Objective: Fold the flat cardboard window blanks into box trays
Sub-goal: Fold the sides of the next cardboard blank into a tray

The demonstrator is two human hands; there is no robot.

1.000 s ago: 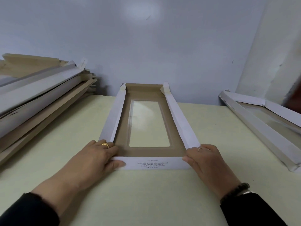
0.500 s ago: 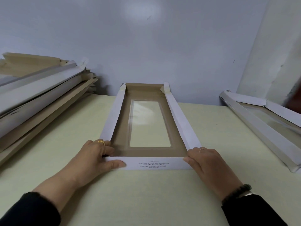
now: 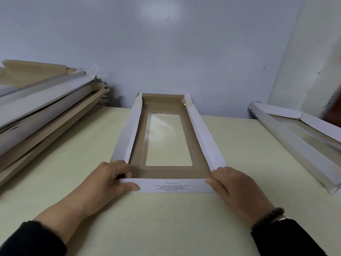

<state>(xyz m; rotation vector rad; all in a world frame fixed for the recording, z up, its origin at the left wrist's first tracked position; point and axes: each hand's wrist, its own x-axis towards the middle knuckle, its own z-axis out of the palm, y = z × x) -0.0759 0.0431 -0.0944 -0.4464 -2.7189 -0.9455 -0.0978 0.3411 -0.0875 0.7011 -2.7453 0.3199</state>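
A long cardboard window blank (image 3: 138,157) lies lengthwise on the pale table (image 3: 166,218), brown inside with a clear window in its middle. Its two white side flaps stand raised and the far end flap is up. The near white end flap (image 3: 171,185), printed with small text, is tilted up. My left hand (image 3: 110,180) grips the near left corner, thumb on the end flap and fingers curled inside. My right hand (image 3: 234,187) holds the near right corner the same way.
A tall leaning stack of cardboard blanks (image 3: 42,111) fills the left side of the table. A folded window tray (image 3: 299,141) lies at the right. A blue-grey wall (image 3: 166,52) stands just behind the blank.
Both hands pulled slightly toward the near corners and the left fingers curled in. The near end flap has risen from flat to tilted up.
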